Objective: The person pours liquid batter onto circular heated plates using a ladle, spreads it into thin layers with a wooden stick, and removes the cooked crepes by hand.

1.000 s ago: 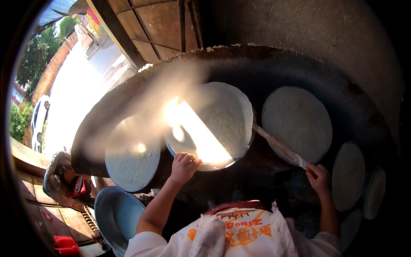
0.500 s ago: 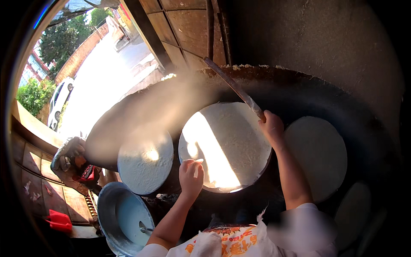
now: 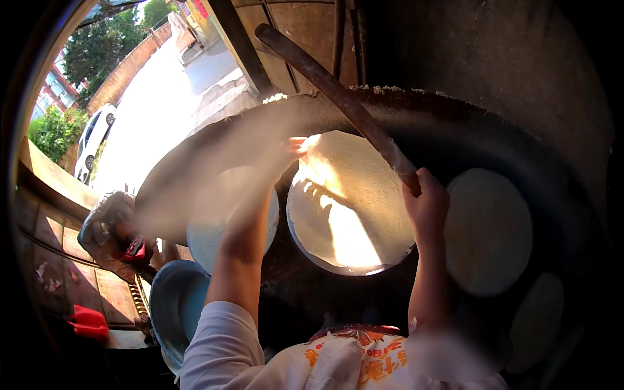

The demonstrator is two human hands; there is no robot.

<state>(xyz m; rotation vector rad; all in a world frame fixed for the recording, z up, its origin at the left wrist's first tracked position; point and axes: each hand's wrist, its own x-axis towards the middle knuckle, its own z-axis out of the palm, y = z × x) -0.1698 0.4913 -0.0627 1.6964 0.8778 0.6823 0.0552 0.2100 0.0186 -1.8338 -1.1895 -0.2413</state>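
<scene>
packages: none | labels: none | signs: none visible | screens: none

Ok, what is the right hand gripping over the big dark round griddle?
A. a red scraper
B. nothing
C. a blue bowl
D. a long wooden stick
D: the right hand is closed around the lower end of a long wooden stick that slants up and away over the large pale round flatbread.

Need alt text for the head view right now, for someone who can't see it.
A person's left hand touches the far edge of a large round flatbread on a wide dark griddle, while the right hand grips a long wooden stick. More flatbreads cook alongside; a blue basin sits lower left.
</scene>
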